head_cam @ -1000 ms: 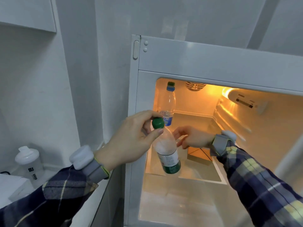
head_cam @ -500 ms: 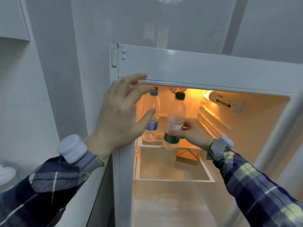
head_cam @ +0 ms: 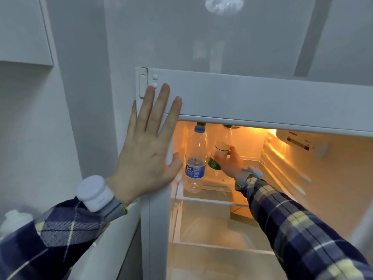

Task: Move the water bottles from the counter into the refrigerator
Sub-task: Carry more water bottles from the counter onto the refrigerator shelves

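The refrigerator (head_cam: 262,102) stands open and lit inside. On its upper glass shelf (head_cam: 212,201) a clear bottle with a blue cap and blue label (head_cam: 195,158) stands upright at the left. Just right of it, my right hand (head_cam: 230,162) grips a green-labelled water bottle (head_cam: 221,146) around its lower half, holding it upright deep over the shelf. My left hand (head_cam: 149,144) presses flat, fingers spread, against the fridge's left frame. Whether the green-labelled bottle's base touches the shelf is hidden.
A brown box (head_cam: 240,213) sits on the lower shelf under my right forearm. A white lidded container (head_cam: 12,221) stands on the counter at far left. A wall cabinet (head_cam: 24,31) hangs at upper left.
My left hand let go of the green-capped bottle and moved up flat onto the fridge frame. My right hand took the bottle and carried it deeper onto the upper shelf beside the blue one.
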{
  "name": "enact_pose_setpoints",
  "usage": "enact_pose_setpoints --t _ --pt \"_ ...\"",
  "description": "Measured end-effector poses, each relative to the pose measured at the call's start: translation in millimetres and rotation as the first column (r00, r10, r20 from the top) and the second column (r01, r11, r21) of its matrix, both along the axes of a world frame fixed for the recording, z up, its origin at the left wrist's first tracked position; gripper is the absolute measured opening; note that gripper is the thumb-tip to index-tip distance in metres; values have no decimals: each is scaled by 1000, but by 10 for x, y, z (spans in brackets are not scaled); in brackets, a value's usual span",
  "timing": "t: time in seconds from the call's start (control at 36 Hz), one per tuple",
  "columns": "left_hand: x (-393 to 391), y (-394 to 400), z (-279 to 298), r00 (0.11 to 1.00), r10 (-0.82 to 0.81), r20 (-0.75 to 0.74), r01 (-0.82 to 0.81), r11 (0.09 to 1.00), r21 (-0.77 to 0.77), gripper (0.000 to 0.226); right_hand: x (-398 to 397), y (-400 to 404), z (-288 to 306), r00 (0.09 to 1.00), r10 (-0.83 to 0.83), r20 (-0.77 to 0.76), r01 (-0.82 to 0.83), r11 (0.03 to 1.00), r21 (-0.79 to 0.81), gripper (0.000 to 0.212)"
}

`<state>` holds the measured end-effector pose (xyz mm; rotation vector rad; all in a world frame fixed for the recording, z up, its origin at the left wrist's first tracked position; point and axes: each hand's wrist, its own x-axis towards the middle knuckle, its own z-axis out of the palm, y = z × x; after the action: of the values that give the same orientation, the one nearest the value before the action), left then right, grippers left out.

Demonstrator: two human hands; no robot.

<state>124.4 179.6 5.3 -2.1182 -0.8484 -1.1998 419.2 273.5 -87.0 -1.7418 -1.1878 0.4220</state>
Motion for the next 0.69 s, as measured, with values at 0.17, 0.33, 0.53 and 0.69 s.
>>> enact_pose_setpoints --t 0.17,0.33,0.53,0.69 --pt "16 -10 -1 1000 -3 -11 3 1000 10 109 17 332 15 996 87 27 -85 994 -71 55" --pt "-3 12 1 1000 0 -21 0 1000 11 107 68 661 13 979 204 25 -201 974 -107 49" --pt "-5 14 -1 1000 -9 -26 9 1000 0 104 78 763 -103 952 286 -110 -300 942 -150 53" --pt "-11 3 -4 999 -34 -21 34 999 -12 106 88 811 -205 940 294 -173 -324 928 -182 43"
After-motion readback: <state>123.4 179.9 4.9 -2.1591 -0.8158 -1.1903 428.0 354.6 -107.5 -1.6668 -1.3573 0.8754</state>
